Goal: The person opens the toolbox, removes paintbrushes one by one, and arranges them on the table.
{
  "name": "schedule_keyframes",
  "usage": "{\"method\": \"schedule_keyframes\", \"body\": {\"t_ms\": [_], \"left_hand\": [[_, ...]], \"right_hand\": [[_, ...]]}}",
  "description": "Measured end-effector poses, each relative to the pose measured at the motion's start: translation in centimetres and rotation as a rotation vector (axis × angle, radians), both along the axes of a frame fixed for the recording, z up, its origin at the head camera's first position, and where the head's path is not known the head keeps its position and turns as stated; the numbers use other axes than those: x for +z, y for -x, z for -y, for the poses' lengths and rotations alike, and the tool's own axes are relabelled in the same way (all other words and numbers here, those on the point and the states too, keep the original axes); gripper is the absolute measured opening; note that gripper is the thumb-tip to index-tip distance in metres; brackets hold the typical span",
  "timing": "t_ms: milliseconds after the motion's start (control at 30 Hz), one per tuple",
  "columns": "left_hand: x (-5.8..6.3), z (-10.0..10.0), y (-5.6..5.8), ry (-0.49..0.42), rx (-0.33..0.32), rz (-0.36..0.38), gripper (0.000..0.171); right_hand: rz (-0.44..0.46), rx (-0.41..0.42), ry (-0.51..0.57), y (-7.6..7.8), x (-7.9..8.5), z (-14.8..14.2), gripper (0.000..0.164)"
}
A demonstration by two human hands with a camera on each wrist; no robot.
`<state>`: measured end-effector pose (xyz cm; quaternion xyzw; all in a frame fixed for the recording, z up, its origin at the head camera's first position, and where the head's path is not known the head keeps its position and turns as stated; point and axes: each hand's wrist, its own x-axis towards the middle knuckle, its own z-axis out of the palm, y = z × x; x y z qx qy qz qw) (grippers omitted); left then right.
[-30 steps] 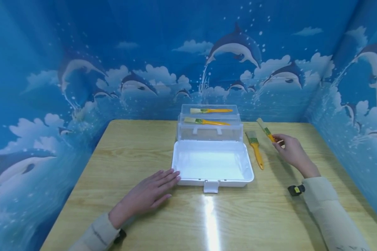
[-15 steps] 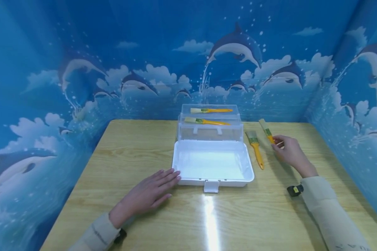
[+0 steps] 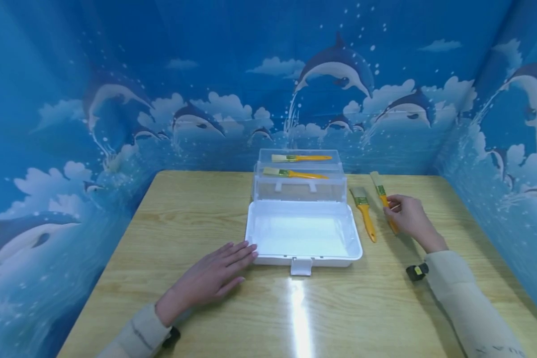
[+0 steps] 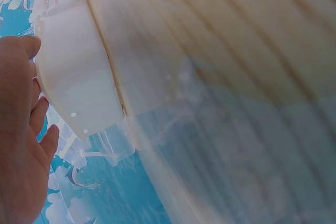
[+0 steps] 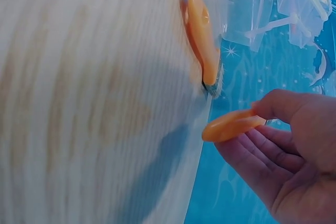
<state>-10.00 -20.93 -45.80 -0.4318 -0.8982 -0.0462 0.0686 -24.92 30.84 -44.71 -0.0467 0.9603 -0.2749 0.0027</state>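
Between thumb and fingers, my right hand (image 3: 409, 217) pinches a paintbrush (image 3: 382, 199) with an orange handle and pale bristles pointing away from me. In the right wrist view the held brush's handle end (image 5: 228, 125) sticks out past the thumb. Just left of it, a wider paintbrush (image 3: 365, 217) lies on the table beside the white box (image 3: 302, 231). My left hand (image 3: 215, 273) lies with fingers straight, fingertips at the box's front left corner. The box's lid stands open, and two more brushes, an upper brush (image 3: 301, 158) and a lower brush (image 3: 295, 174), lie in its clear trays.
The box's front latch (image 3: 301, 266) hangs down toward me. A wooden table (image 3: 192, 209) carries everything, with a blue dolphin-print backdrop (image 3: 232, 64) behind and at both sides.
My right hand has shifted slightly left and toward me, and the brush in it has turned more upright, its handle end now showing below the fingers. My left hand stays put.
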Motion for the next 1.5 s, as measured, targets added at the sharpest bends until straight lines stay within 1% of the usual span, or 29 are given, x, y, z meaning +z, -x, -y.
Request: {"method": "schedule_keyframes", "body": {"t_ms": [200,467,833,1100,1333,1500], "left_hand": [[0.0,0.0,-0.1,0.004,0.01,0.017,0.06],[-0.1,0.0,0.0,0.001,0.006,-0.009,0.06],[-0.2,0.1,0.0,-0.004,0.001,-0.015,0.059],[0.0,0.0,-0.2,-0.003,0.014,0.028,0.06],[0.0,-0.1,-0.2,-0.008,0.01,0.012,0.06],[0.0,-0.2,-0.1,-0.002,0.016,0.025,0.06]], "right_hand": [[0.02,0.007,0.005,0.2,-0.3,0.0,0.046],[0.06,-0.02,0.004,0.7,-0.3,0.1,0.046],[0.117,-0.054,-0.006,1.0,-0.8,0.2,0.046],[0.152,-0.043,-0.021,1.2,-1.0,0.1,0.049],[0.189,-0.042,-0.039,1.5,-0.9,0.1,0.05],[0.193,-0.023,-0.044,1.6,-0.9,0.0,0.049]]}}
